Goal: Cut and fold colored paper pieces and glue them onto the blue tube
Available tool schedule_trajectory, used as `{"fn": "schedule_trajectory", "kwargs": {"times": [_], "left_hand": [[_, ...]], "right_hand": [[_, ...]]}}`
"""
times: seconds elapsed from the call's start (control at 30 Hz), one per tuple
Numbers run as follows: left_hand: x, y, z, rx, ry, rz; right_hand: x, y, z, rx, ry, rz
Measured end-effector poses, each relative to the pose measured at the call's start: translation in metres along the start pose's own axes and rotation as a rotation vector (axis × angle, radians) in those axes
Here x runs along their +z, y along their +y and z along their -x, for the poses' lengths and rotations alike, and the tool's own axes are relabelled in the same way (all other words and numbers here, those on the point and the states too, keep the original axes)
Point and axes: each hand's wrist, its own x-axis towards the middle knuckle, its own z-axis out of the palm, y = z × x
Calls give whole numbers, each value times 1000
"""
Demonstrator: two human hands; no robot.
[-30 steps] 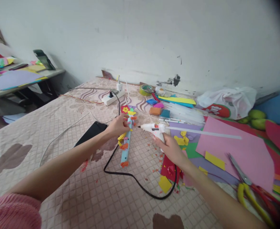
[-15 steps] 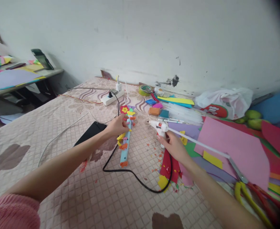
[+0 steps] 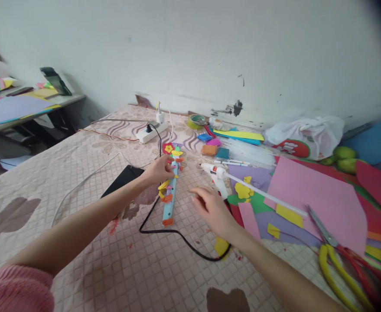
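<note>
A narrow light-blue strip [image 3: 168, 210] lies on the tablecloth, decorated with small orange, yellow and pink pieces. At its far end sits a red flower with a yellow centre [image 3: 168, 148]. My left hand [image 3: 158, 170] has its fingers closed at the upper part of the strip, which hides their tips. Just right of the strip, my right hand [image 3: 211, 208] hovers over the cloth with nothing in it, its fingers loosely bent and apart from the thumb. Beyond that hand a white hot glue gun [image 3: 220, 184] lies on its side, a long glue stick [image 3: 265, 193] running from its back.
A black cable [image 3: 177, 232] loops across the cloth from a power strip [image 3: 151, 133]. Near my left forearm lies a black phone [image 3: 123, 180]. Coloured paper [image 3: 317, 195] and yellow-handled scissors [image 3: 330, 255] cover the right side. Clay blocks [image 3: 210, 150] and a plastic bag [image 3: 307, 136] stand by the wall.
My right hand has let go of the hot glue gun, which now lies on the table, and has moved left and nearer to me. My left hand stays at the strip.
</note>
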Motion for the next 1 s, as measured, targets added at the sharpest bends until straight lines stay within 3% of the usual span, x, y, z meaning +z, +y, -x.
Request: {"fn": "schedule_trajectory", "kwargs": {"times": [0.2,0.8,1.0], "left_hand": [[0,0,-1,14,0,-2],[-3,8,3,-17,-19,-26],[-2,8,5,-21,-9,-1]], "right_hand": [[23,-1,-40,5,-70,254],[39,-1,-41,13,-96,402],[38,5,-42,-17,-39,260]]}}
